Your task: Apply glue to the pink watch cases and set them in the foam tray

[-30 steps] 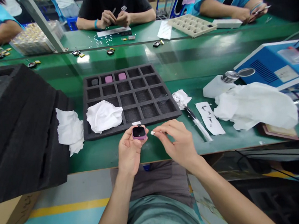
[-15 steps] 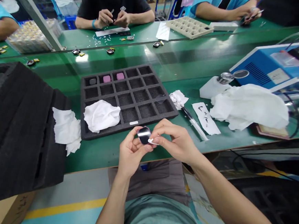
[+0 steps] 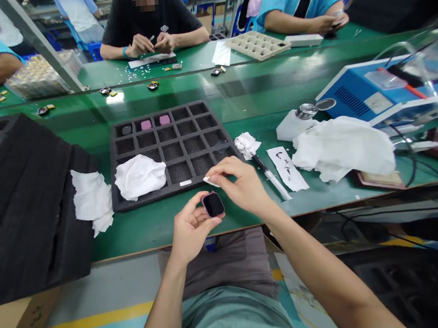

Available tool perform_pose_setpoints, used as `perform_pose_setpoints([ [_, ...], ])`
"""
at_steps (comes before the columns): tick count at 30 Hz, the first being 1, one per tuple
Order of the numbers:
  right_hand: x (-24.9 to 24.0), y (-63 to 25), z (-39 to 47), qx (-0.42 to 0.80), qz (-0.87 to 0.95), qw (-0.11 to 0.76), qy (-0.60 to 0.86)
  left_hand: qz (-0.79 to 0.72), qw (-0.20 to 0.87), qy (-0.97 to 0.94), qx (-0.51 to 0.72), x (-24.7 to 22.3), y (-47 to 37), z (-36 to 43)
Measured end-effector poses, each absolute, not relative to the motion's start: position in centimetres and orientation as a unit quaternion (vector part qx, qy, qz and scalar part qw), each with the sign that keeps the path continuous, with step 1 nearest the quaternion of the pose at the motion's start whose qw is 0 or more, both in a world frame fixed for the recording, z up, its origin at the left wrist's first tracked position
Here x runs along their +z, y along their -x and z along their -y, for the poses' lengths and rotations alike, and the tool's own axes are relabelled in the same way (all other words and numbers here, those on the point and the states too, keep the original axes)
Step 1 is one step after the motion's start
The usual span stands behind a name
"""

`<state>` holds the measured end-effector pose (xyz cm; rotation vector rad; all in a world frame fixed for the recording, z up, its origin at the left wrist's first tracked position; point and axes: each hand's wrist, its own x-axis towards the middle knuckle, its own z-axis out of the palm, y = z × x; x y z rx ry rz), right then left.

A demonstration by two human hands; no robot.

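A small square watch-like device [image 3: 213, 205] with a dark screen and pinkish rim is gripped by its edges in my left hand [image 3: 190, 227]. Up and to the right of it, apart from the device, my right hand [image 3: 239, 185] pinches a small piece of white wipe [image 3: 210, 181] between thumb and fingertips. Beyond both hands lies a black foam tray [image 3: 151, 192] with square compartments. Two pink pieces [image 3: 164, 120] and a dark one [image 3: 126, 130] sit in its back row. A crumpled white cloth [image 3: 140, 177] covers the tray's front left.
Black foam blocks [image 3: 25, 209] and a white cloth [image 3: 91, 196] are at the left. On the right are a syringe [image 3: 272, 178], a paper strip [image 3: 287, 169], a dispenser bottle [image 3: 295, 124], a large cloth [image 3: 342, 146] and a blue machine [image 3: 380, 90]. People work across the bench.
My right hand has lifted away from the device with the white wipe, up towards the tray. My left hand has tilted the device, and its pinkish rim shows more. The camera view has shifted.
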<state>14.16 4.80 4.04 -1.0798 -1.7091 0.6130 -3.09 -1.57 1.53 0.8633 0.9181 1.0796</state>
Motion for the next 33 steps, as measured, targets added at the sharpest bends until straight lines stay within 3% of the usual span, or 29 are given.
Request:
perform_pose_setpoints([
  [3,4.6,-15.5,-2.9,0.241,0.714,0.487,0.441,-0.428,0.660,-0.379,0.487,1.4,2.7,1.6],
  [9,4.1,-15.4,-1.0,0.165,0.814,0.383,0.404,-0.409,0.676,-0.382,0.479,1.0,2.8,1.5],
  [19,4.3,-16.3,-4.2,0.127,0.763,0.439,0.458,-0.418,0.673,-0.384,0.474,1.1,2.8,1.7],
  [26,4.0,-15.1,-0.1,0.130,0.848,0.329,0.395,-0.450,0.631,-0.443,0.449,0.7,2.4,1.7],
  [33,3.0,-12.3,-1.8,0.087,0.765,0.388,0.506,-0.459,0.567,-0.480,0.488,-0.1,2.1,2.2],
])
